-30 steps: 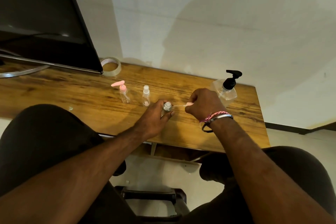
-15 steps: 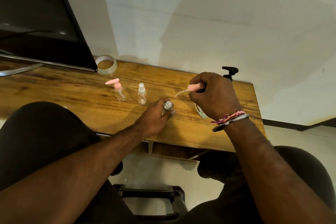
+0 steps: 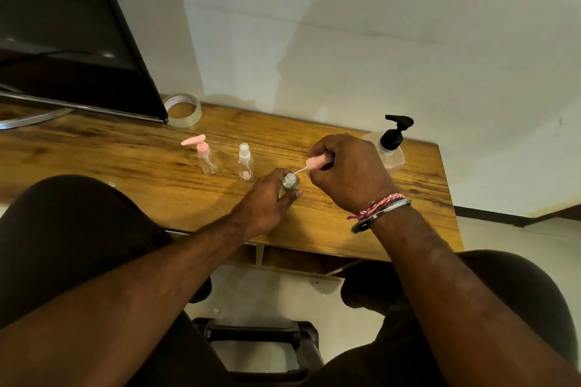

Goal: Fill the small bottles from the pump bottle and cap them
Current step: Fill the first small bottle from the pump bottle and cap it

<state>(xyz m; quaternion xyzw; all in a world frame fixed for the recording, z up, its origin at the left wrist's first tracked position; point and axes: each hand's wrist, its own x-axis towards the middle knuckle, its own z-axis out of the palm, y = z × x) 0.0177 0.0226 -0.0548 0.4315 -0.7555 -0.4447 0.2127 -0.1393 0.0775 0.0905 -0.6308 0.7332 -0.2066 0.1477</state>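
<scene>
My left hand (image 3: 267, 204) grips a small clear bottle (image 3: 290, 181) standing on the wooden table (image 3: 125, 166), its neck open. My right hand (image 3: 349, 173) holds a pink pump cap (image 3: 316, 163) with a thin white dip tube whose tip is at the bottle's mouth. Behind my right hand stands the large clear pump bottle (image 3: 390, 148) with a black pump head. To the left stand a small bottle with a pink pump top (image 3: 204, 155) and a small clear spray bottle (image 3: 244, 163) with a clear cap.
A roll of clear tape (image 3: 183, 110) lies at the back by a dark monitor (image 3: 72, 34) on a metal stand. The table's right edge is just beyond the pump bottle. My knees and a chair base show below the front edge.
My right hand lifted the pink pump cap off the table, then brought it down so its tube tip meets the mouth of the small bottle. My left hand kept its grip.
</scene>
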